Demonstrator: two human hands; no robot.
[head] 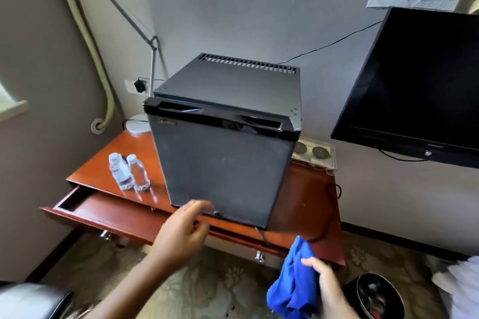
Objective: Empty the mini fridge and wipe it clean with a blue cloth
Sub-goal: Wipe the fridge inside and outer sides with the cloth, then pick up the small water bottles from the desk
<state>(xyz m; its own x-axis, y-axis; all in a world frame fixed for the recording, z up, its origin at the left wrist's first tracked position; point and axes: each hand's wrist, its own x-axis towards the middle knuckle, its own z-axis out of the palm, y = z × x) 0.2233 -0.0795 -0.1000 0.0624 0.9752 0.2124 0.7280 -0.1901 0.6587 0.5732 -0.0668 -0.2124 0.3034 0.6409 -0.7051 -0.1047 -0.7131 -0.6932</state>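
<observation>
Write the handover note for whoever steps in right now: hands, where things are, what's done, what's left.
Left hand: empty, fingers spread, close to the bottom edge of the mini fridge door.
Right hand: holding the blue cloth, bunched, below the desk edge.
Fridge stands on the wooden desk, door shut. Two water bottles stand upright on the desk to its left; the desk drawer is pulled open.
Done: cloth in hand. Whether the bottles came out of the fridge cannot be told.
Left: open the door, check for contents and take them out, wipe the fridge.
</observation>
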